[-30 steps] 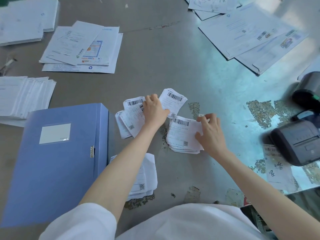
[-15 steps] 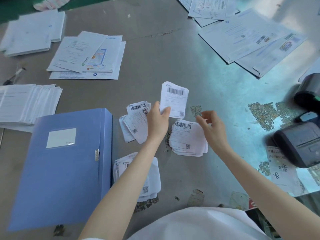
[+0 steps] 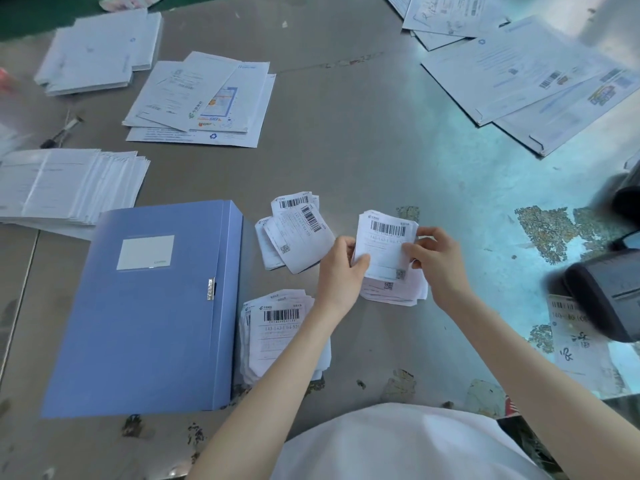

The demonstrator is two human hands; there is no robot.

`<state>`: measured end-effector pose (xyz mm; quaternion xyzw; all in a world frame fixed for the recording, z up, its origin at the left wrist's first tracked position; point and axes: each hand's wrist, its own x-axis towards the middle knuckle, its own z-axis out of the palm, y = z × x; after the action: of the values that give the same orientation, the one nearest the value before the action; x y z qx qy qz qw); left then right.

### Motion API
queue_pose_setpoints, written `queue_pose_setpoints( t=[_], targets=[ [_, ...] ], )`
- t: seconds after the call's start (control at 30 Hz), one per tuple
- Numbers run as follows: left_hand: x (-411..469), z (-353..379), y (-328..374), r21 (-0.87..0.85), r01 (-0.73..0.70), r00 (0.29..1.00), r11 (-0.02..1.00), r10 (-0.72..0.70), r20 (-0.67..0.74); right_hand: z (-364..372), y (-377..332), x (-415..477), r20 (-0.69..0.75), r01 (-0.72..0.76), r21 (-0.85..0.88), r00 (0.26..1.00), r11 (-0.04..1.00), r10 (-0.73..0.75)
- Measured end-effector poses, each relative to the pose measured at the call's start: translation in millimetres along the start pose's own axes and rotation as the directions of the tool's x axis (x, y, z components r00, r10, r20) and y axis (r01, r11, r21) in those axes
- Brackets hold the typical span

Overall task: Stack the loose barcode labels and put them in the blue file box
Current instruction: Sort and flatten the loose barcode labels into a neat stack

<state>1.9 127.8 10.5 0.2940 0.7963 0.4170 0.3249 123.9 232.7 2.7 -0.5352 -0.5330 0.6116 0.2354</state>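
A white barcode label [image 3: 385, 244] is pinched at its left edge by my left hand [image 3: 341, 268] and at its right edge by my right hand [image 3: 438, 261]. It hovers just over a stack of labels [image 3: 394, 291] lying on the grey table [image 3: 346, 150]. A few loose labels [image 3: 294, 233] are fanned out to the left of my hands. Another label pile [image 3: 277, 330] lies nearer me, partly hidden by my left forearm. The blue file box [image 3: 149, 306] lies flat and closed at the left, with its clasp facing the labels.
Stacks of white envelopes [image 3: 65, 185] and printed mailers [image 3: 204, 102] lie at the left and back. More mailers [image 3: 519, 74] spread at the back right. A dark label printer [image 3: 609, 292] sits at the right edge, with a written label [image 3: 575, 337] below it.
My left hand carried one label from above the fanned group rightward over the right stack. My right hand closed in and now pinches that label's other edge.
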Motion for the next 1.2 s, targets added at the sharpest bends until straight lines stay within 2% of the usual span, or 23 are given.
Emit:
queue_pose_setpoints(
  t=[0.07,0.13,0.23,0.33,0.47,0.63,0.77,0.87,0.93,1.03,1.07,1.13,1.2],
  targets=[
    [0.6,-5.2,-8.4,0.044,-0.016,0.997,0.999,0.019,-0.072,-0.9,5.5,-0.7,0.008,-0.003,-0.055,1.000,0.998,0.003],
    [4.1,-10.8,-18.3,0.174,0.001,0.986,0.985,0.028,-0.164,-0.8,10.9,-2.2,0.019,-0.001,-0.138,1.000,0.990,0.004],
    [12.6,-21.2,-27.4,0.375,0.149,0.953,0.915,-0.031,-0.303,0.9,15.7,-6.8,-0.002,0.042,-0.281,0.999,0.959,-0.044],
    [22.5,-31.2,-34.0,0.414,0.281,0.924,0.866,-0.127,-0.362,5.3,16.9,-12.2,0.002,0.110,-0.393,0.993,0.913,-0.119],
    [30.4,-35.3,-38.8,0.386,0.354,0.902,0.852,-0.201,-0.383,9.2,25.0,-10.3,0.030,0.172,-0.518,0.983,0.838,-0.184],
    [32.0,-35.9,-39.8,0.263,0.203,0.923,0.943,-0.095,-0.372,10.4,31.8,-6.5,0.040,0.177,-0.605,0.980,0.776,-0.193],
    [29.4,-35.8,-39.5,0.161,0.141,0.922,0.977,-0.070,-0.380,10.2,27.1,-6.8,0.042,0.174,-0.631,0.981,0.756,-0.190],
    [22.4,-36.3,-37.6,0.109,0.079,0.912,0.991,-0.027,-0.409,13.6,21.6,-8.8,0.022,0.148,-0.758,0.979,0.636,-0.202],
    [16.7,-35.8,-34.7,0.051,0.016,0.902,0.999,0.008,-0.432,15.6,18.1,-9.5,0.018,0.173,-0.781,0.967,0.600,-0.256],
    [8.9,-31.1,-26.0,-0.051,-0.066,0.905,0.997,0.038,-0.424,20.2,14.8,-12.6,0.068,0.331,-0.682,0.917,0.652,-0.394],
    [6.4,-28.6,-22.4,-0.084,-0.085,0.910,0.993,0.043,-0.413,23.2,10.7,-16.0,0.082,0.353,-0.606,0.919,0.713,-0.386],
    [1.9,-23.3,-14.9,-0.125,-0.109,0.919,0.986,0.052,-0.391,30.9,-0.4,-23.3,0.115,0.290,-0.416,0.957,0.862,-0.266],
    [-1.9,-17.0,-9.7,-0.154,-0.120,0.934,0.981,0.059,-0.352,36.1,-8.1,-26.6,0.130,0.224,-0.282,0.972,0.933,-0.194]
  ],
)
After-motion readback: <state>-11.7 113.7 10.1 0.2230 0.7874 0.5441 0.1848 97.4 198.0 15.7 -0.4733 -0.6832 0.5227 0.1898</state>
